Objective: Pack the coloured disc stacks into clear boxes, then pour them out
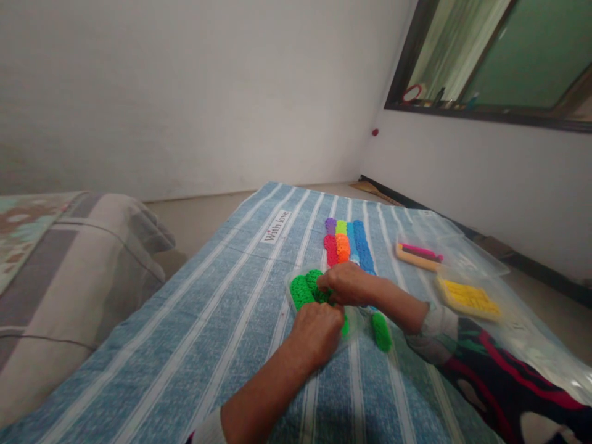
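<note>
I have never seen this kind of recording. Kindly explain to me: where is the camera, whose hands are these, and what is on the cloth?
There is no machine here. The one picture comes from a camera worn on a person's head, looking forward and down, so these are the wearer's own bare hands. The left hand and right hand meet over bumpy green pieces in a clear container; whether the fingers grip one is hidden. A loose green piece lies to the right on the striped blue cloth. Beyond the hands are coloured strips side by side. Farther right are yellow pieces and a pink piece.
</note>
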`<state>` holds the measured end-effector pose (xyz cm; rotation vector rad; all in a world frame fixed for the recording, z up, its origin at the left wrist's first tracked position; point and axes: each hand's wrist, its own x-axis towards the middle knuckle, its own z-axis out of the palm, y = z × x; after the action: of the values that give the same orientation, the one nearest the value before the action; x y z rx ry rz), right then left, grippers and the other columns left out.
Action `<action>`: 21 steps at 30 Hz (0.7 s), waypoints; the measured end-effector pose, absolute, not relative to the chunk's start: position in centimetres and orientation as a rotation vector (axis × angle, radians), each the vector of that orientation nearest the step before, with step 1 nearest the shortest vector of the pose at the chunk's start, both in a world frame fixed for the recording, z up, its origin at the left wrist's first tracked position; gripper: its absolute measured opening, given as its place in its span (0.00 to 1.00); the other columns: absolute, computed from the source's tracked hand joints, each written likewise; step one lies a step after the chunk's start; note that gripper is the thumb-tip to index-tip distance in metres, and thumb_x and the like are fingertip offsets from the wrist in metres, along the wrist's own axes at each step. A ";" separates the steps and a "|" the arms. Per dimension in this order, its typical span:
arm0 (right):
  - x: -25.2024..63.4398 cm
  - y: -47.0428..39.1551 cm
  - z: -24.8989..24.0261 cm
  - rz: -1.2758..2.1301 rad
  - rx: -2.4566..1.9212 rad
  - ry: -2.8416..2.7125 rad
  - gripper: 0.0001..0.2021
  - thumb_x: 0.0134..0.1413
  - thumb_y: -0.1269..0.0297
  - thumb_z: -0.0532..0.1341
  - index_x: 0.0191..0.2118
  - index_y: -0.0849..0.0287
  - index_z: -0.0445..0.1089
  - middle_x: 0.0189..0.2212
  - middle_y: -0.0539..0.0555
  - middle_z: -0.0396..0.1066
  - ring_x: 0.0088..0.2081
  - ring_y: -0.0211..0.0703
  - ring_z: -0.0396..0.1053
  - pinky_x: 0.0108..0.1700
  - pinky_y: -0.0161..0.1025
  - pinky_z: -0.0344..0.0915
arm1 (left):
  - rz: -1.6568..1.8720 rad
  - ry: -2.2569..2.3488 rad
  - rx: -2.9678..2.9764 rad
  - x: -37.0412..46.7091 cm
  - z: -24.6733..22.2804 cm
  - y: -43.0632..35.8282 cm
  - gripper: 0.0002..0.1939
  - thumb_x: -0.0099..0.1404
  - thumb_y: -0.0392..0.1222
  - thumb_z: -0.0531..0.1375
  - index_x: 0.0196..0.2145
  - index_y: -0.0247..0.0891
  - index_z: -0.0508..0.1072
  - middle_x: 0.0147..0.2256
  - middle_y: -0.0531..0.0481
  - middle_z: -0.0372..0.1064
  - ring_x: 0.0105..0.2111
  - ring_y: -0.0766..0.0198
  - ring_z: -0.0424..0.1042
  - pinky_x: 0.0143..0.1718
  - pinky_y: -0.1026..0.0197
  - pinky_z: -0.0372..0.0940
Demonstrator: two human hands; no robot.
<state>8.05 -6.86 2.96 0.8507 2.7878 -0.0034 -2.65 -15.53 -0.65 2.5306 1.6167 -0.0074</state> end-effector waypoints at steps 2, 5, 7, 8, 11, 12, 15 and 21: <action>7.9 -7.0 3.2 0.005 0.826 2.790 0.08 0.45 0.71 0.61 0.35 0.59 0.73 0.32 0.55 0.74 0.33 0.44 0.70 0.29 0.34 0.55 | -0.018 1.615 2.522 -2.6 -0.5 -15.6 0.14 0.62 0.33 0.51 0.41 0.32 0.74 0.32 0.37 0.77 0.34 0.49 0.77 0.33 0.53 0.69; 7.8 -7.1 3.4 0.011 0.805 2.799 0.08 0.44 0.73 0.61 0.34 0.61 0.73 0.33 0.56 0.74 0.33 0.43 0.70 0.29 0.33 0.55 | 0.023 1.630 2.494 -2.6 -0.6 -15.7 0.12 0.63 0.34 0.52 0.39 0.33 0.75 0.31 0.39 0.76 0.34 0.52 0.77 0.34 0.54 0.69; 7.7 -7.1 3.5 0.005 0.813 2.784 0.08 0.43 0.73 0.61 0.34 0.60 0.73 0.33 0.55 0.74 0.33 0.42 0.69 0.29 0.33 0.55 | 0.052 1.633 2.470 -2.6 -0.7 -15.7 0.11 0.63 0.35 0.53 0.38 0.34 0.75 0.31 0.40 0.76 0.34 0.53 0.76 0.35 0.54 0.69; 7.8 -7.1 3.4 0.001 0.815 2.775 0.08 0.43 0.72 0.61 0.34 0.60 0.73 0.34 0.55 0.74 0.34 0.42 0.69 0.29 0.33 0.55 | 0.055 1.635 2.456 -2.5 -0.7 -15.7 0.11 0.63 0.35 0.52 0.38 0.34 0.75 0.30 0.40 0.76 0.34 0.54 0.76 0.35 0.54 0.69; 8.0 -6.9 3.0 -0.008 0.799 2.784 0.08 0.44 0.71 0.61 0.34 0.59 0.73 0.34 0.55 0.74 0.34 0.43 0.70 0.28 0.34 0.54 | 0.039 1.645 2.418 -2.3 -0.5 -15.8 0.13 0.64 0.34 0.51 0.38 0.33 0.75 0.31 0.39 0.75 0.34 0.53 0.76 0.35 0.54 0.69; 8.1 -6.8 2.9 -0.009 0.790 2.799 0.08 0.44 0.71 0.60 0.34 0.59 0.73 0.34 0.55 0.74 0.35 0.43 0.70 0.28 0.34 0.54 | 0.032 1.646 2.406 -2.2 -0.4 -15.9 0.14 0.64 0.33 0.50 0.38 0.33 0.76 0.31 0.38 0.75 0.34 0.53 0.76 0.36 0.54 0.69; 8.3 -6.7 2.7 -0.025 0.759 2.828 0.09 0.45 0.71 0.59 0.34 0.59 0.73 0.34 0.55 0.74 0.35 0.44 0.70 0.29 0.34 0.54 | 0.035 1.650 2.369 -1.7 0.0 -16.1 0.15 0.65 0.32 0.50 0.37 0.33 0.77 0.32 0.37 0.75 0.35 0.52 0.76 0.37 0.54 0.69; 8.2 -6.6 2.8 -0.091 0.750 2.807 0.09 0.44 0.73 0.59 0.33 0.58 0.74 0.33 0.54 0.75 0.35 0.43 0.70 0.31 0.34 0.54 | 0.090 1.642 2.314 -0.8 0.3 -16.2 0.14 0.63 0.30 0.52 0.36 0.31 0.77 0.32 0.34 0.75 0.36 0.49 0.76 0.36 0.52 0.70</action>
<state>8.23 -6.58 2.83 0.7501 2.8073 -0.0911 -0.77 -16.23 0.31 2.3142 1.6422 0.0898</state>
